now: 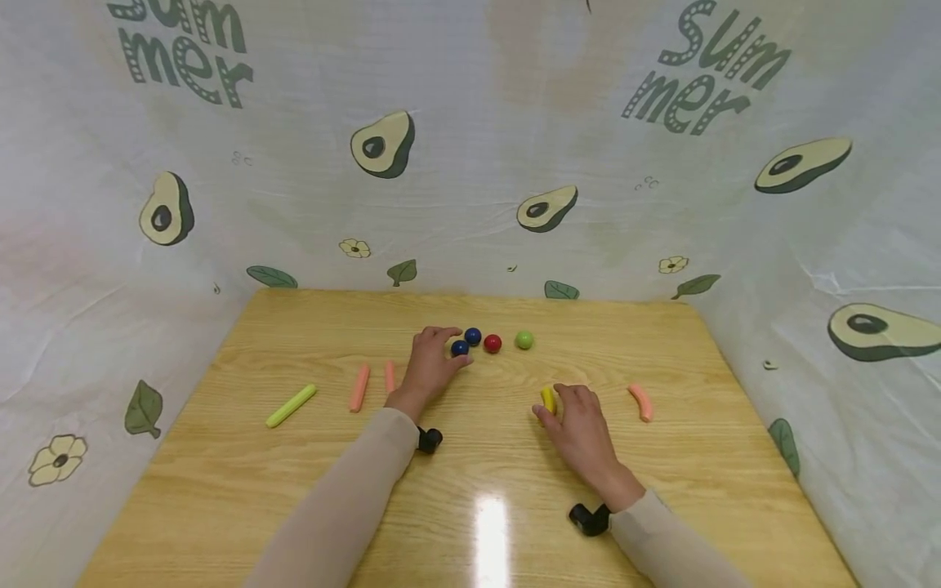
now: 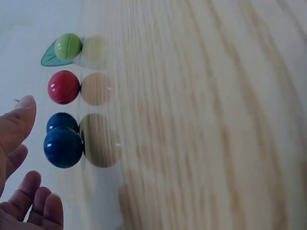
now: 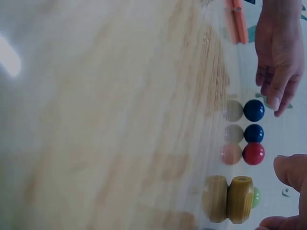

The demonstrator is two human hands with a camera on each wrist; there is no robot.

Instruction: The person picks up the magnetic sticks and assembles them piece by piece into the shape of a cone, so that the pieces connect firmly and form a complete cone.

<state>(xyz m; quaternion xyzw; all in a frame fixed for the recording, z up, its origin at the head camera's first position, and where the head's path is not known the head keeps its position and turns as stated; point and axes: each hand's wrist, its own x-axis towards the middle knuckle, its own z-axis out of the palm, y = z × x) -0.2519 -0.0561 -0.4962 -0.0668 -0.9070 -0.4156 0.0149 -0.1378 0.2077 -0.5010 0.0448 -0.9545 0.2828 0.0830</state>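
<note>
My left hand (image 1: 429,366) reaches over the back of the table, its thumb and fingers spread on either side of the nearer dark blue ball (image 1: 460,349). In the left wrist view a gap shows between the fingers and that ball (image 2: 63,147). A second blue ball (image 1: 473,336), a red ball (image 1: 492,343) and a green ball (image 1: 524,340) sit beside it. To the right, my right hand (image 1: 586,434) is beside a short yellow stick (image 1: 548,398), thumb and forefinger parted near it. The right wrist view shows this yellow stick (image 3: 240,200) apart from the fingertips.
A curved salmon piece (image 1: 641,403) lies right of my right hand. Left of my left arm are two salmon sticks (image 1: 359,388), one partly hidden by the hand, and a yellow-green stick (image 1: 291,406). A printed cloth (image 1: 456,237) surrounds the wooden table (image 1: 220,490) at the back and sides.
</note>
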